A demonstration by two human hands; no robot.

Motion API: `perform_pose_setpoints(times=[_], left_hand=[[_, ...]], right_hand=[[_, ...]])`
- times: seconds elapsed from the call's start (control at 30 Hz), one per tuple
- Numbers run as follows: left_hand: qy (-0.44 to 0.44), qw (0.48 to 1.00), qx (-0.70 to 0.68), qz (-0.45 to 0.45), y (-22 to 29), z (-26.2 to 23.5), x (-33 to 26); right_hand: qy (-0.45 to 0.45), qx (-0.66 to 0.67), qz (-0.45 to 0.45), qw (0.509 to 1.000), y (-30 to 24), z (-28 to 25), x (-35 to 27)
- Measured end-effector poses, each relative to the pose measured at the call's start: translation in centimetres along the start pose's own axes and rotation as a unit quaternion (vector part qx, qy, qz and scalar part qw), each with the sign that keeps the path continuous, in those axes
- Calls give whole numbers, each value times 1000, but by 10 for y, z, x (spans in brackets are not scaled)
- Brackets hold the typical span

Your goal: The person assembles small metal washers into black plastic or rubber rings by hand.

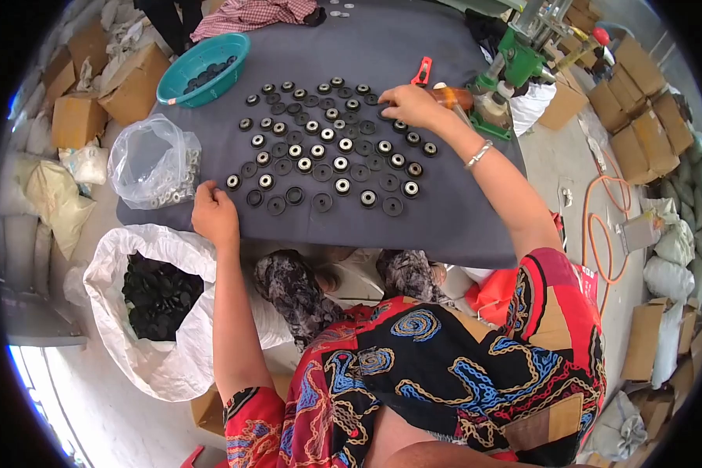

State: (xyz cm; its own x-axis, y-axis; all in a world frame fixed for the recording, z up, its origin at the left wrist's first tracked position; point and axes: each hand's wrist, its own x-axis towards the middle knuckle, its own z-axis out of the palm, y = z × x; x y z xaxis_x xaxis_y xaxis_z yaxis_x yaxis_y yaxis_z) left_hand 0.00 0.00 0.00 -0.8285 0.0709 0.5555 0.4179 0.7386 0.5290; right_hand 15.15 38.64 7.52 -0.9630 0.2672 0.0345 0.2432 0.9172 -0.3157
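Observation:
Many black plastic discs (pixel 322 203) lie spread over the dark table, several with a silver ring bearing (pixel 342 186) at the centre. My left hand (pixel 214 214) rests at the table's near left edge, fingers curled in; whatever is inside them is hidden. A clear plastic bag (pixel 136 160) with loose metal bearings (pixel 171 187) stands just left of it. Over the far right of the spread, my right hand (pixel 412 107) reaches with bent fingers, fingertips close together beside a black disc. Whether they grip a part is too small to tell.
A teal basin (pixel 199 78) holding black discs stands at the far left. A green hand press (pixel 495 101), an amber bottle (pixel 454 97) and a red-handled tool (pixel 422 72) are at the right. A white sack (pixel 105 281) of black pieces (pixel 160 296) sits below the left edge.

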Motion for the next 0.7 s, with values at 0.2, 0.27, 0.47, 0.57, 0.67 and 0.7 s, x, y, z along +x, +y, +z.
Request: perform_pose_setpoints(times=[0.2,0.27,0.47,0.57,0.67,0.7], left_hand=[[28,999,-11,12,2,3,8],[34,999,-19,8,-3,6,5],[15,1000,-4,11,2,0,-1],[13,1000,-27,-7,2,-3,-2],[19,1000,-22,4,2,-2,-2],[17,1000,-20,3,1,-1,-2]], right_hand=[[30,-110,24,993,-4,19,9],[43,-100,-9,994,2,20,12],[117,-19,38,992,41,-22,14],[64,-8,49,997,47,-15,20],[34,-16,36,999,49,-7,23],[30,-32,39,998,47,-3,22]])
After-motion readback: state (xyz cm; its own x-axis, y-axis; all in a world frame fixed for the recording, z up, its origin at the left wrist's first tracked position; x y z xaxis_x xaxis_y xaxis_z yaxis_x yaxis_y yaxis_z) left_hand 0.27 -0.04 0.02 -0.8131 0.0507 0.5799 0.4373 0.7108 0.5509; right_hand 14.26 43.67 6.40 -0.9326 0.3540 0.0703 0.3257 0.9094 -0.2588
